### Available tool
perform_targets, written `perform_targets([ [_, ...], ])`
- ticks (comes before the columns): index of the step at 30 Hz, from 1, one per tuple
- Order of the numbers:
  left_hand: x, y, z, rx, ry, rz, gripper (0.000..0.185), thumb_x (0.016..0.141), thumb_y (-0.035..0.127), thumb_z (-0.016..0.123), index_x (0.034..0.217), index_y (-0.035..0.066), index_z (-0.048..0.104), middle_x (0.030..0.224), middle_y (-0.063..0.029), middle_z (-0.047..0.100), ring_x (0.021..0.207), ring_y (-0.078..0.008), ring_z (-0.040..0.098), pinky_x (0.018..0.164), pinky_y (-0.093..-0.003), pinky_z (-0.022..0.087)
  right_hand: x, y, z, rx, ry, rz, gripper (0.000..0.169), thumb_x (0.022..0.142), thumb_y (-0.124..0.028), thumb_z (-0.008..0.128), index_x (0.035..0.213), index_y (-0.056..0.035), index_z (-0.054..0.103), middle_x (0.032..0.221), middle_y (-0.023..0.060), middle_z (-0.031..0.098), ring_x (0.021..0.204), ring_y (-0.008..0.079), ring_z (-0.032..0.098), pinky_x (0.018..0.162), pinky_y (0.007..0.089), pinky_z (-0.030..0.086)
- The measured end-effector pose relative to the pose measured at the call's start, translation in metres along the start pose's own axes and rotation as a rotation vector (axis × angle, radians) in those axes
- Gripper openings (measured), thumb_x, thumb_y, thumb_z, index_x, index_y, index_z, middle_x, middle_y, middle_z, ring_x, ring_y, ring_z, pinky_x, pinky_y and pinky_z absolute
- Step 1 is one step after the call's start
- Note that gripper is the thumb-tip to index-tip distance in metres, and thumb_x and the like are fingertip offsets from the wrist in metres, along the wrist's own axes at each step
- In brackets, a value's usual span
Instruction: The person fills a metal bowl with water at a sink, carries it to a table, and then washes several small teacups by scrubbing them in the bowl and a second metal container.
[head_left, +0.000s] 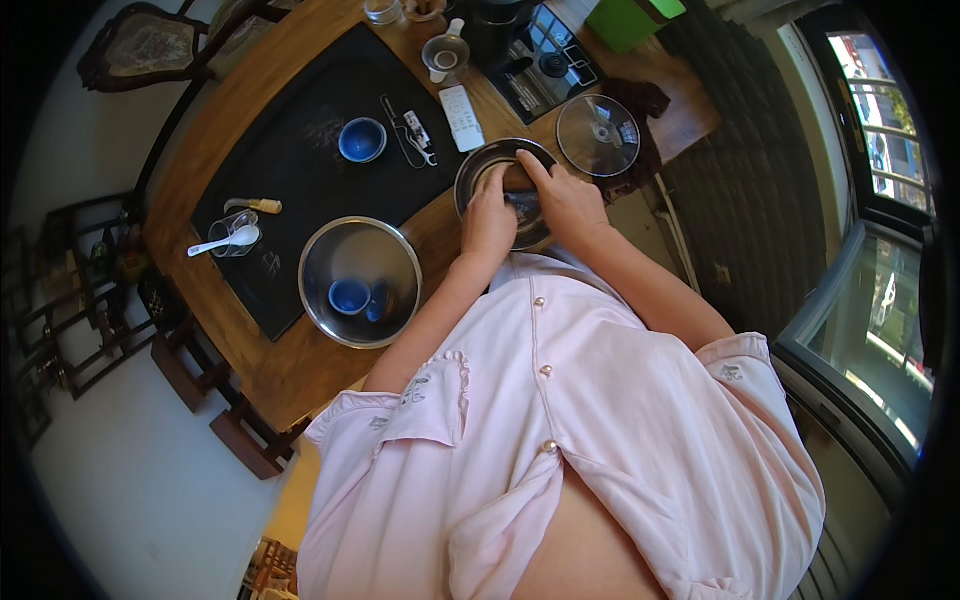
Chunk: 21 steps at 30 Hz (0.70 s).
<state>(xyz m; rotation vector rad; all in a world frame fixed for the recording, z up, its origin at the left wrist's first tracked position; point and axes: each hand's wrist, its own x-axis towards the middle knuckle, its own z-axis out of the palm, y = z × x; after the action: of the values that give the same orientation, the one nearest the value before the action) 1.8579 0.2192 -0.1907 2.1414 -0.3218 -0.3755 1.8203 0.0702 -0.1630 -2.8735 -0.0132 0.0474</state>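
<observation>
Before me is a round metal pot, with both my hands over its opening. My left hand and my right hand hold a small brown object between them, perhaps a cup; the fingers hide part of it. Something bluish shows beneath it in the pot. To the left, a steel bowl holds a small blue cup and another blue piece. Another blue cup stands on the black tea tray. Beside that cup lie a pair of metal tongs and a small printed packet.
A glass lid rests on a dark cloth at the right. Behind are a white remote control, a strainer, an induction cooktop and a green container. A white spoon lies across a glass pitcher at the left.
</observation>
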Motion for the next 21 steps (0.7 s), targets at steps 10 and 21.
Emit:
perform_targets([
  [10, -0.006, 0.005, -0.049, 0.142, 0.204, 0.204, 0.059, 0.077, -0.006, 0.059, 0.133, 0.007, 0.045, 0.122, -0.0176, 0.058, 0.117, -0.0364, 0.053, 0.098, -0.0424, 0.045, 0.020, -0.027, -0.017, 0.111, 0.113, -0.211, 0.062, 0.085, -0.012, 0.059, 0.142, -0.0287, 0.045, 0.087, 0.0054, 0.055, 0.071, 0.0244, 0.062, 0.055, 0.0340, 0.051],
  [21, 0.089, -0.071, -0.175, 0.016, 0.222, -0.565, 0.043, 0.092, 0.010, 0.052, 0.131, -0.003, 0.041, 0.088, -0.0154, 0.069, 0.065, -0.0169, 0.068, 0.058, -0.0268, 0.055, 0.016, -0.040, -0.020, 0.385, -0.065, -0.132, 0.045, 0.093, -0.017, 0.056, 0.137, -0.0188, 0.046, 0.100, 0.0112, 0.060, 0.073, 0.0342, 0.063, 0.060, 0.0449, 0.051],
])
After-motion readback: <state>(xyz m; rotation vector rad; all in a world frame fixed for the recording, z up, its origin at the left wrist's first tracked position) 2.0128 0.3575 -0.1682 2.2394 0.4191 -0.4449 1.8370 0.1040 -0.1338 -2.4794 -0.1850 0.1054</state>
